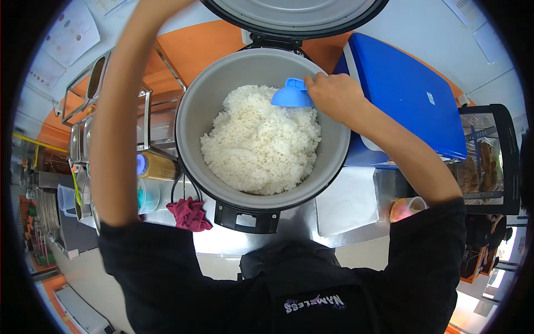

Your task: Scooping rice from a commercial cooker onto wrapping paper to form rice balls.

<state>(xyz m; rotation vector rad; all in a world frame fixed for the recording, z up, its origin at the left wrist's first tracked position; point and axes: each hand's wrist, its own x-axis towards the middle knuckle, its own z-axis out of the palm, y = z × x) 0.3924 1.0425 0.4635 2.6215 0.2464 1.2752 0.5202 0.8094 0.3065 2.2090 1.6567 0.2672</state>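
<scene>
Rice cooker (216,83) stands on the steel table (222,239) in front of the person, its round grey pot open to full view. Its lid (300,12) is raised at the far side and is best left well back, away from the arms. A blue box (403,89) sits close on the right, under the right forearm, so the elbow is better carried above its edge. The white rice (261,142) lies inside the pot, heaped highest toward the far side; working from that loose top, with light strokes, should spare the grains. The left hand is past the upper edge of view, so its grip cannot be told. The right hand (336,94) is closed, fingers around the handle of a blue scoop (292,98). The scoop is mouth-down over the heap's far right; whether its rim touches cannot be told. A firm, level wrist would suit it, clear of the pot wall.
</scene>
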